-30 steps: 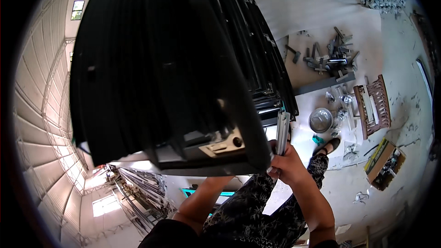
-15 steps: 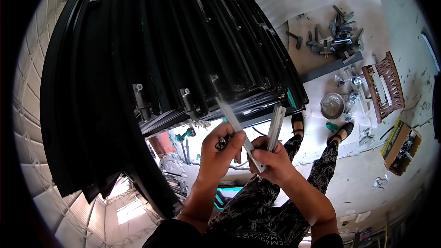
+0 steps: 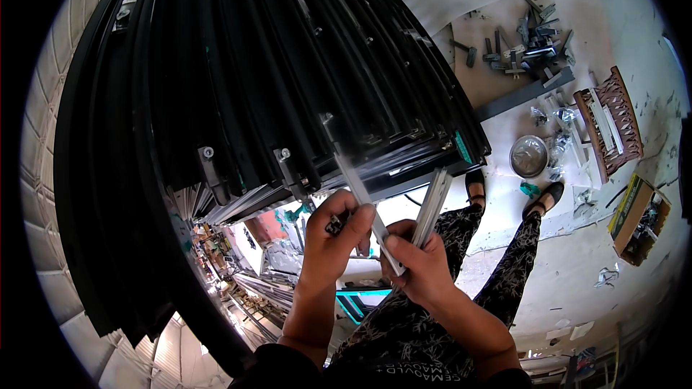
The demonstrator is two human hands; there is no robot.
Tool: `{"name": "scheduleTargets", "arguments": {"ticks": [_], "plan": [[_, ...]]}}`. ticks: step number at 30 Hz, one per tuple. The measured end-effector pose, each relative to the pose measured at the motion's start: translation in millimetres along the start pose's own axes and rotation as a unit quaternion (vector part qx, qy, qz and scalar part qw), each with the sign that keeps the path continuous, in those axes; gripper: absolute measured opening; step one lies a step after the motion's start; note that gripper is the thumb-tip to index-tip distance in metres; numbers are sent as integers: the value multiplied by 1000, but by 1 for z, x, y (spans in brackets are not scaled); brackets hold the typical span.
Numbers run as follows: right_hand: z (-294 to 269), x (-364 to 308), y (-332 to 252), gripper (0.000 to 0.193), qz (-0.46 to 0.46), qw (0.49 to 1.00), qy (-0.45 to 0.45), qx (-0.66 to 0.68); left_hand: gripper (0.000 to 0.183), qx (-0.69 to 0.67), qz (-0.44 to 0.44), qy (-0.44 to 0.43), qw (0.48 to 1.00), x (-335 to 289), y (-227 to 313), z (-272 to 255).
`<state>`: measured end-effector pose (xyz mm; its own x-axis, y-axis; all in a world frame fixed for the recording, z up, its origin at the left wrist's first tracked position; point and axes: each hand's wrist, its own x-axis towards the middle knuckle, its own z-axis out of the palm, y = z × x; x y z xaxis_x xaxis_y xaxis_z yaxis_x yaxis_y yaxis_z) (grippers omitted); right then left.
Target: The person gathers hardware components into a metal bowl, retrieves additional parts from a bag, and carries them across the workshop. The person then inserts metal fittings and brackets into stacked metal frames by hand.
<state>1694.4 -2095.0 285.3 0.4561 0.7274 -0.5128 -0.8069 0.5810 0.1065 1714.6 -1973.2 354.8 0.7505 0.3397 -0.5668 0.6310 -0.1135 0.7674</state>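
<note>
My left hand (image 3: 339,234) is closed around small dark metal fittings (image 3: 335,224) in its curled fingers, their kind too small to tell. Its thumb presses against a long, thin silver metal strip (image 3: 357,186), whose far end reaches the black profiles and looks blurred. Lower down, the strip's near end lies under the thumb of my right hand (image 3: 422,263). That hand also grips a shorter silver channel bar (image 3: 433,205), pointing up and away from me. Beyond both hands lies a big stack of long black metal profiles (image 3: 252,72), some with handle-like fittings (image 3: 287,166) near their ends.
To the right on the floor stand a round metal bowl (image 3: 528,156), a brown lattice basket (image 3: 627,130) holding white strips, and an open cardboard box (image 3: 644,227) of small parts. Farther off lies a pile of dark metal pieces (image 3: 530,47). My feet are beside the stack.
The whole view has shifted a little, showing more cluttered floor at lower left. Both hands keep hold of the metal strip, and my right hand still has the channel bar.
</note>
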Motion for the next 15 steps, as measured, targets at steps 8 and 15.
{"name": "scheduleTargets", "arguments": {"ticks": [8,15], "plan": [[-7,12,10,24,2,998,-25,55,17,14,18,37,999,1,-7,-1],[-2,5,6,24,3,1000,-9,6,16,-28,20,77,996,-1,-12,1]]}}
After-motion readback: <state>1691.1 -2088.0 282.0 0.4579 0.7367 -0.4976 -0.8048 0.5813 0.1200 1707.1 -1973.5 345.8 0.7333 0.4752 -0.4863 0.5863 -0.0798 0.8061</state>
